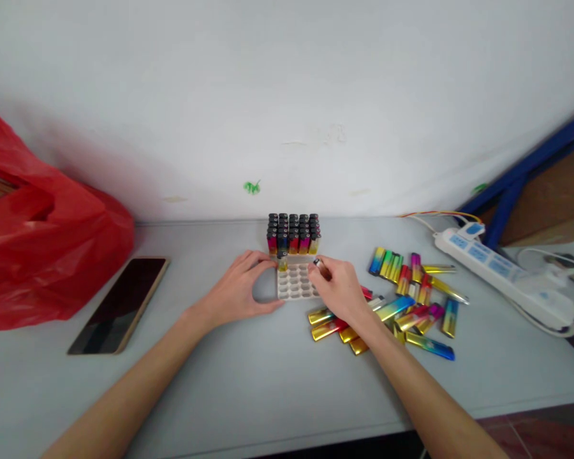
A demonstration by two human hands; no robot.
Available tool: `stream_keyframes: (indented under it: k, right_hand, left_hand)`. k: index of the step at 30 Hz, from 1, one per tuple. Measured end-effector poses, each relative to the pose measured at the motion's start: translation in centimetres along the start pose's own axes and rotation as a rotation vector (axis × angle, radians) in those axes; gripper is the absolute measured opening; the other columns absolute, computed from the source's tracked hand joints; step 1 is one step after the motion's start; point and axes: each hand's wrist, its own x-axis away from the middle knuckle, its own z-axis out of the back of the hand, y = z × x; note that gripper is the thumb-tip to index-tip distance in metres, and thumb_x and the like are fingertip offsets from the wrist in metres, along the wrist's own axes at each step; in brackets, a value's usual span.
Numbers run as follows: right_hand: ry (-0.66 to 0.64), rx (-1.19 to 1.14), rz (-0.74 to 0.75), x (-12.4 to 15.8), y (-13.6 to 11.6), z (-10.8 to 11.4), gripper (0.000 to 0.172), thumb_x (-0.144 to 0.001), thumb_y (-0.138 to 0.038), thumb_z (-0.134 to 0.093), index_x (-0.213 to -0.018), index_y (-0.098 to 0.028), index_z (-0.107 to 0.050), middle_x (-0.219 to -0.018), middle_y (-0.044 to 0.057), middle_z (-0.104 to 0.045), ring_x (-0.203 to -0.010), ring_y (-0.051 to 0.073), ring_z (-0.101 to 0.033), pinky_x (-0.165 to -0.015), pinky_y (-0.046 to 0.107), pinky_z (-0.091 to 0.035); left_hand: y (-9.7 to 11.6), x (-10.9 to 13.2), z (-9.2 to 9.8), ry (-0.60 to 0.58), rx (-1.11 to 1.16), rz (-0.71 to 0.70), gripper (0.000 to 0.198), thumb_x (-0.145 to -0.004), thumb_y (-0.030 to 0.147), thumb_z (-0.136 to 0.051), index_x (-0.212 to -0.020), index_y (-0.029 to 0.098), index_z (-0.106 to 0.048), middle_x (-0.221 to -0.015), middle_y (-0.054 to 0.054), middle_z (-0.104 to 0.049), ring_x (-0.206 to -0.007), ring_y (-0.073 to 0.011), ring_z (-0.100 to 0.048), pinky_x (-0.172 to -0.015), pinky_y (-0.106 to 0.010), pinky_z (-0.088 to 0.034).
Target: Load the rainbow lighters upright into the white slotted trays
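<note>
A small white tray with rows of holes (295, 285) lies on the table in front of me. My left hand (236, 287) steadies the tray's left side, thumb at the near corner and index finger at the far corner. Close to that fingertip, a yellowish lighter with a black top (282, 261) stands upright in the far-left hole. My right hand (339, 284) pinches another lighter (319, 264) over the tray's far right part; its lower end is hidden by my fingers. Behind the tray, several black-topped lighters (293, 234) stand upright in tight rows.
Many loose shiny coloured lighters (423, 312) are scattered to the right, partly beneath my right forearm. A white power strip (502, 274) lies farther right, near a blue metal frame (507, 197). On the left are a phone (119, 306) and a red plastic bag (52, 236).
</note>
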Motion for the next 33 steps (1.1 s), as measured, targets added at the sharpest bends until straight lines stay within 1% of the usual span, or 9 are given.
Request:
stream_keyframes:
  k: [7, 10, 16, 19, 21, 24, 27, 31, 33]
  right_hand:
    - [0.047, 0.023, 0.031, 0.1, 0.02, -0.14, 0.051, -0.102, -0.056, -0.056, -0.065, -0.027, -0.036, -0.053, -0.005, -0.041, -0.055, 0.014, -0.035, -0.058, 0.031, -0.027]
    - [0.057, 0.038, 0.035, 0.19, 0.04, -0.25, 0.049, -0.102, -0.054, -0.056, -0.065, -0.028, -0.037, -0.053, -0.005, -0.042, -0.054, 0.015, -0.036, -0.059, 0.032, -0.027]
    - [0.035, 0.017, 0.037, 0.13, 0.24, -0.37, 0.035, -0.099, -0.042, -0.053, -0.069, -0.027, -0.042, -0.054, -0.005, -0.047, -0.053, 0.015, -0.041, -0.06, 0.03, -0.029]
    - [0.045, 0.026, 0.029, 0.06, 0.48, -0.42, 0.034, -0.098, -0.039, -0.054, -0.069, -0.028, -0.041, -0.055, -0.005, -0.048, -0.054, 0.015, -0.043, -0.061, 0.031, -0.029]
    - [0.058, 0.024, 0.028, 0.07, 0.59, -0.46, 0.037, -0.102, -0.042, -0.054, -0.07, -0.028, -0.04, -0.055, -0.005, -0.047, -0.054, 0.016, -0.043, -0.061, 0.031, -0.03]
    - [0.054, -0.013, 0.046, 0.12, 0.64, -0.47, 0.039, -0.108, -0.053, -0.054, -0.079, -0.029, -0.044, -0.062, -0.004, -0.052, -0.058, 0.018, -0.049, -0.063, 0.031, -0.034]
    - [0.013, -0.039, 0.129, 0.14, 0.53, -0.44, 0.033, -0.111, -0.051, -0.053, -0.088, -0.028, -0.05, -0.076, -0.001, -0.062, -0.071, 0.021, -0.059, -0.073, 0.031, -0.044]
    - [0.015, -0.034, 0.263, 0.17, 0.21, -0.39, 0.032, -0.11, -0.046, -0.057, -0.086, -0.025, -0.057, -0.094, 0.007, -0.067, -0.088, 0.023, -0.063, -0.084, 0.034, -0.05]
    - [-0.001, -0.022, 0.267, 0.23, 0.06, -0.36, 0.037, -0.109, -0.049, -0.06, -0.081, -0.025, -0.057, -0.089, 0.006, -0.066, -0.083, 0.023, -0.062, -0.08, 0.034, -0.05]
  left_hand:
    - [-0.24, 0.05, -0.06, 0.004, 0.008, 0.009, 0.061, -0.084, 0.058, -0.086, -0.131, 0.023, -0.071, -0.134, -0.012, -0.069, -0.126, -0.0362, -0.066, -0.119, -0.055, -0.053]
    - [-0.27, 0.13, -0.09, 0.003, 0.002, 0.007, 0.062, -0.084, 0.058, -0.086, -0.132, 0.023, -0.07, -0.134, -0.013, -0.069, -0.127, -0.0363, -0.066, -0.119, -0.055, -0.053]
    - [-0.06, 0.13, 0.05, -0.01, 0.001, 0.017, 0.061, -0.085, 0.056, -0.087, -0.133, 0.021, -0.071, -0.135, -0.014, -0.069, -0.127, -0.0368, -0.066, -0.122, -0.056, -0.051]
    - [0.01, 0.06, 0.13, -0.01, 0.012, 0.023, 0.062, -0.084, 0.057, -0.087, -0.133, 0.023, -0.071, -0.135, -0.013, -0.07, -0.126, -0.037, -0.066, -0.12, -0.056, -0.052]
    - [0.02, 0.03, 0.17, -0.014, 0.016, 0.027, 0.064, -0.084, 0.058, -0.087, -0.134, 0.023, -0.071, -0.135, -0.013, -0.07, -0.126, -0.0373, -0.066, -0.12, -0.056, -0.053]
    - [0.06, 0.01, 0.2, -0.013, 0.018, 0.025, 0.064, -0.083, 0.057, -0.088, -0.134, 0.022, -0.072, -0.135, -0.013, -0.07, -0.126, -0.0371, -0.067, -0.12, -0.056, -0.053]
    - [0.16, 0.01, 0.24, -0.009, 0.029, 0.023, 0.062, -0.084, 0.056, -0.088, -0.135, 0.024, -0.072, -0.135, -0.012, -0.07, -0.126, -0.0364, -0.067, -0.12, -0.055, -0.053]
    - [0.27, 0.05, 0.22, -0.005, 0.036, 0.019, 0.062, -0.084, 0.055, -0.088, -0.136, 0.024, -0.071, -0.135, -0.012, -0.07, -0.126, -0.0358, -0.066, -0.12, -0.055, -0.053]
    - [0.26, 0.08, 0.18, -0.001, 0.033, 0.009, 0.062, -0.084, 0.055, -0.088, -0.135, 0.023, -0.072, -0.134, -0.013, -0.07, -0.126, -0.0356, -0.066, -0.12, -0.054, -0.053]
